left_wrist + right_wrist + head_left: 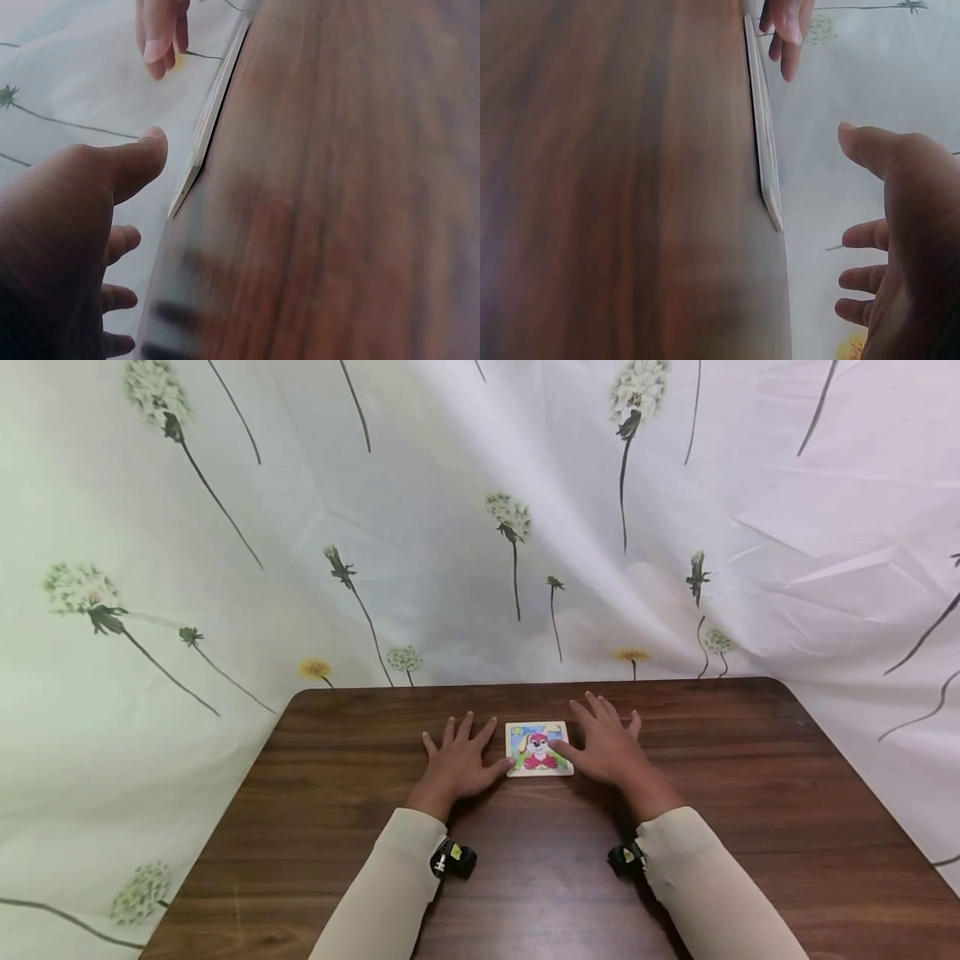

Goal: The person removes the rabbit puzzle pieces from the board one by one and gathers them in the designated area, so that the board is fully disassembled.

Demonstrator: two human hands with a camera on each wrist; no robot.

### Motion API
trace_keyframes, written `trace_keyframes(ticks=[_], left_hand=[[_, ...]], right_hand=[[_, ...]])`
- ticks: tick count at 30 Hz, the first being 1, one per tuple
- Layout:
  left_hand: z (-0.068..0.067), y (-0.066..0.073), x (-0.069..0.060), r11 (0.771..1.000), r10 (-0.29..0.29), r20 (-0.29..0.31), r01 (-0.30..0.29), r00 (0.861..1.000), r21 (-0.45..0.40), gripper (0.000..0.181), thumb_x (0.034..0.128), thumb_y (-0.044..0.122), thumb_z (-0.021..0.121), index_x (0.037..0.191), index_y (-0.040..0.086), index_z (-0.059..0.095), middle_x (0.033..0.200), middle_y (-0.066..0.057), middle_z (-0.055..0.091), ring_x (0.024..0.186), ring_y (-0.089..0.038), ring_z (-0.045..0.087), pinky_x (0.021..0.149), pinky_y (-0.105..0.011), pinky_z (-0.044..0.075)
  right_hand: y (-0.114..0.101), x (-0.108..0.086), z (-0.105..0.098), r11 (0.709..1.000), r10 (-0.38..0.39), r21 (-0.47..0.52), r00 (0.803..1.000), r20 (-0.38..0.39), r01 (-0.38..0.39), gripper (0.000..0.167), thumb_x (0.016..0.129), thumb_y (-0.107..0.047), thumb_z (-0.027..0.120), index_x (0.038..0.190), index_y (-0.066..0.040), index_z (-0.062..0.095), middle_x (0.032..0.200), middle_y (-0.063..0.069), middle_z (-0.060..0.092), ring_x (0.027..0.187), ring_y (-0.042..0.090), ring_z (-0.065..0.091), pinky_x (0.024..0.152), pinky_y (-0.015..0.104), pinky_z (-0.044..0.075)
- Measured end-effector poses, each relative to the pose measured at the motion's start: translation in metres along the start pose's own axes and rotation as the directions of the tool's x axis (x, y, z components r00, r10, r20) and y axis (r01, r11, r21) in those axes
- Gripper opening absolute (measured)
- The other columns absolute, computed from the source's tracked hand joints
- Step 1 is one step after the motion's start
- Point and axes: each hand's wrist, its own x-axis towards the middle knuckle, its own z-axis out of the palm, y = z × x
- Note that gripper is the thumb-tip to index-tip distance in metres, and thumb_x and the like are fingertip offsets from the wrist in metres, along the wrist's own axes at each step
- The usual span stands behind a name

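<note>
A small square picture puzzle board (536, 760) with a pale border and a pink cartoon dog or rabbit lies flat on the wooden table. To its left is my left hand (459, 764), fingers spread, the thumb close to the board's lower left corner. My right hand (611, 750) hovers at the right side with its thumb over the picture's right part. In the left wrist view the board (214, 109) shows edge-on, and the left thumb stands apart from it. The right wrist view likewise has a gap between the right thumb and the board (762, 112).
The dark brown wooden table (540, 893) has rounded far corners. Behind it and at both sides hangs a white cloth (450, 527) printed with dandelions. A black camera strap sits on the left wrist (453, 858) and another on the right wrist (627, 859).
</note>
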Motion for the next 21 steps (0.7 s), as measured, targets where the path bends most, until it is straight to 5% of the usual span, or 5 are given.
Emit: trace_keyframes(ticks=[12, 21], left_hand=[[0.008, 0.004, 0.012, 0.995, 0.057, 0.029, -0.054, 0.998, -0.086, 0.082, 0.1055, 0.068, 0.056, 0.174, 0.029, 0.034, 0.184, -0.017, 0.015, 0.171, -0.050, 0.003, 0.126, -0.085, -0.007], [0.012, 0.003, 0.017, 0.997, 0.046, 0.029, -0.044, 0.999, -0.067, 0.081, 0.1035, 0.070, 0.057, 0.172, 0.030, 0.039, 0.185, -0.014, 0.016, 0.171, -0.049, 0.001, 0.126, -0.085, -0.006]], right_hand=[[-0.011, 0.026, 0.017, 0.989, -0.085, 0.121, 0.996, 0.032, 0.081, 0.069, 0.106, -0.047, 0.069, 0.162, -0.012, 0.053, 0.176, 0.020, 0.036, 0.165, 0.044, 0.029, 0.122, 0.085, 0.011], [-0.020, 0.041, 0.028, 0.967, -0.191, 0.179, 0.981, 0.036, 0.181, 0.049, 0.109, -0.037, 0.068, 0.152, -0.013, 0.065, 0.169, 0.021, 0.046, 0.160, 0.046, 0.035, 0.115, 0.078, 0.022]])
